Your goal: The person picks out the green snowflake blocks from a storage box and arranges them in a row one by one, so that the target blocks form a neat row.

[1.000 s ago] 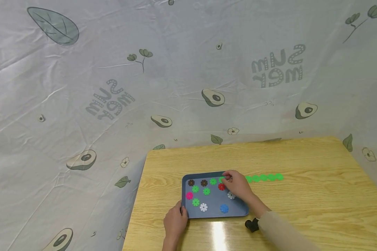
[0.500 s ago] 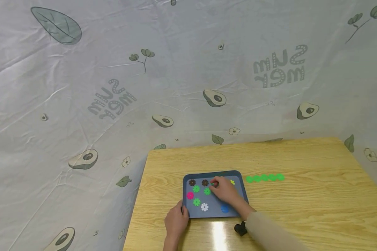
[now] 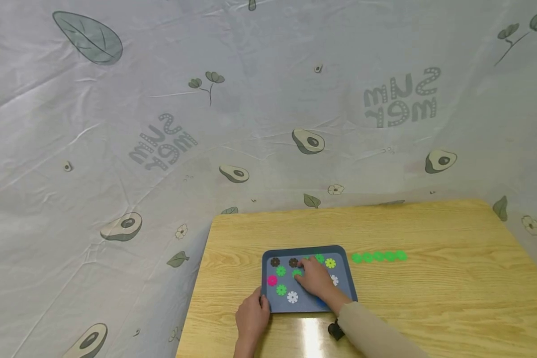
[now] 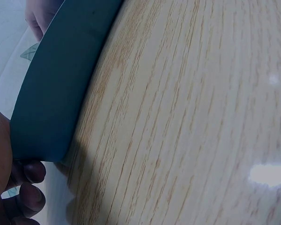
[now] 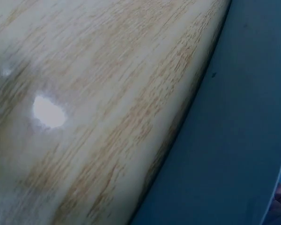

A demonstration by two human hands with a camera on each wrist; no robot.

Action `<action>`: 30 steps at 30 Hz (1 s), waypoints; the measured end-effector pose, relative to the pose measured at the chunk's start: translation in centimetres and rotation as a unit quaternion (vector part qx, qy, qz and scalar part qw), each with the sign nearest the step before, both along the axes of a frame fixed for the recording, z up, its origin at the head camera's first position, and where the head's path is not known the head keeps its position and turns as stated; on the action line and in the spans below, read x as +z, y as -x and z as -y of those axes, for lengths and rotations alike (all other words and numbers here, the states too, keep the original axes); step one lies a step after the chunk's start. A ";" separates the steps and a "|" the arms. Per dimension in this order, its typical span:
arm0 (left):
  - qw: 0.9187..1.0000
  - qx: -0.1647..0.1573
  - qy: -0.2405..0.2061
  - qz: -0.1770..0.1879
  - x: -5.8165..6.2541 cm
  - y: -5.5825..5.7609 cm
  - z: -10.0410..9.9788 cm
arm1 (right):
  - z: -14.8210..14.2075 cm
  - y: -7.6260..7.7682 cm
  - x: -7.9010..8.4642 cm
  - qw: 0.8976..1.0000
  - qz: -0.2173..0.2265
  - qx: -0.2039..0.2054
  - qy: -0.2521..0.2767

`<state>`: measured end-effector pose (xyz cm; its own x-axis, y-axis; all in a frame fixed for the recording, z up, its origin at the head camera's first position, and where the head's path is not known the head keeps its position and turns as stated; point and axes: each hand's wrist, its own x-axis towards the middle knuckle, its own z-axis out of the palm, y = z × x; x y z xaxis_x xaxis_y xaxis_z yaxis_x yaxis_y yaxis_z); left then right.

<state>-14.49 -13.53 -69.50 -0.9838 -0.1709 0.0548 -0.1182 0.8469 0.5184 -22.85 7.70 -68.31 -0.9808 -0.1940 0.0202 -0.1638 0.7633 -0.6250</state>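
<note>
In the head view, my left hand point(image 3: 252, 316) holds the front left corner of a blue-grey tray point(image 3: 302, 308). The left wrist view shows its fingers point(image 4: 32, 194) curled under the tray's wall. My right hand point(image 3: 317, 279) reaches over the tray, thumb and forefinger apart beside a green notched disc point(image 3: 297, 274). No disc shows between those fingertips. Also on the tray are two brown discs point(image 3: 275, 262), a pink disc point(image 3: 272, 281), a white disc point(image 3: 292, 297), a yellow disc point(image 3: 330, 263) and more green ones. A blue disc point(image 3: 321, 302) is partly hidden by the right arm.
Several green discs point(image 3: 378, 256) form a joined-looking row on the wooden table point(image 3: 443, 293), right of the tray. Behind the table hangs a printed curtain point(image 3: 259, 114). Something small and black point(image 3: 335, 330) sits at the right wrist.
My right hand has moved left and slightly toward me, from the tray's far right part to near its middle. It uncovers the yellow disc and covers the red one. The left hand keeps its hold.
</note>
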 end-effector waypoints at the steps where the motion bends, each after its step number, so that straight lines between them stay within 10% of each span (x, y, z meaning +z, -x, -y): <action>1: 1.000 0.001 0.002 -0.001 0.1 0.0 0.0 | 0.0 0.0 0.0 1.000 0.003 -0.001 -0.001; 30: 1.000 0.000 0.002 0.008 0.8 0.0 -0.1 | 0.6 0.1 1.1 0.999 0.020 0.008 0.027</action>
<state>-14.50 -13.43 -68.71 -0.9846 -0.1698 0.0404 -0.1253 0.8486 0.5140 -23.00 7.14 -67.18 -0.9777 -0.2097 -0.0086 -0.1498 0.7259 -0.6713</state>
